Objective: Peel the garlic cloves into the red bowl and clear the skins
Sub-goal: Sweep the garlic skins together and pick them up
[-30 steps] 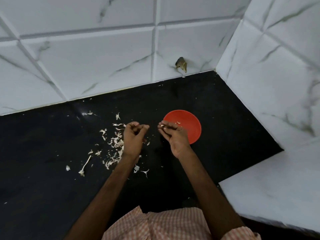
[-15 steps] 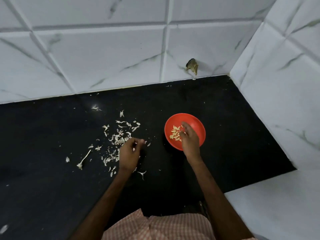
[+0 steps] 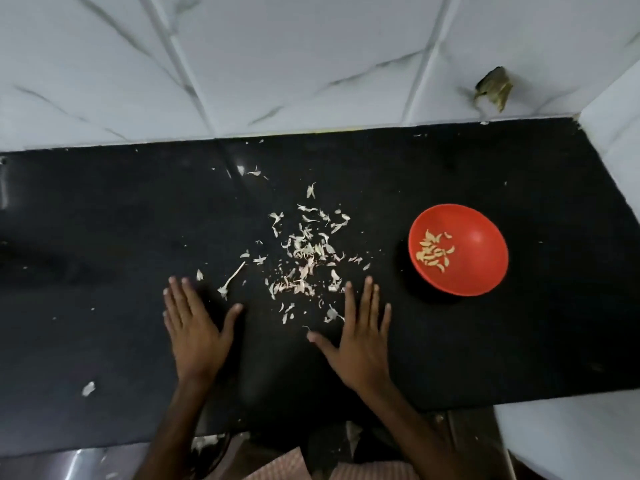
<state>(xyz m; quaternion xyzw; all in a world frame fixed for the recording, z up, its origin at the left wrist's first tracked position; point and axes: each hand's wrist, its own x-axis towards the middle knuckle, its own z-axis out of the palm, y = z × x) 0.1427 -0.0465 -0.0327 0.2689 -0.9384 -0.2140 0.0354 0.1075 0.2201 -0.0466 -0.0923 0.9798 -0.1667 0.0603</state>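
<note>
- The garlic skins [image 3: 304, 261] are thin, pale, papery flakes with a pinkish tinge in the middle, scattered loosely over the black counter [image 3: 104, 237] just beyond the fingertips of both hands.
- A thin dry stem [image 3: 232, 278] lies just past the left hand's fingertips.
- The red bowl [image 3: 458, 249] stands beyond and to the right of the right hand's fingers, apart from them; small yellowish peeled cloves [image 3: 433, 251] lie in its left half.
- The left hand [image 3: 195, 327] lies flat, fingers straight, grasping nothing.
- The right hand [image 3: 360, 336] lies flat likewise, fingers released, thumb spread.
- No writing or brand is legible.
</note>
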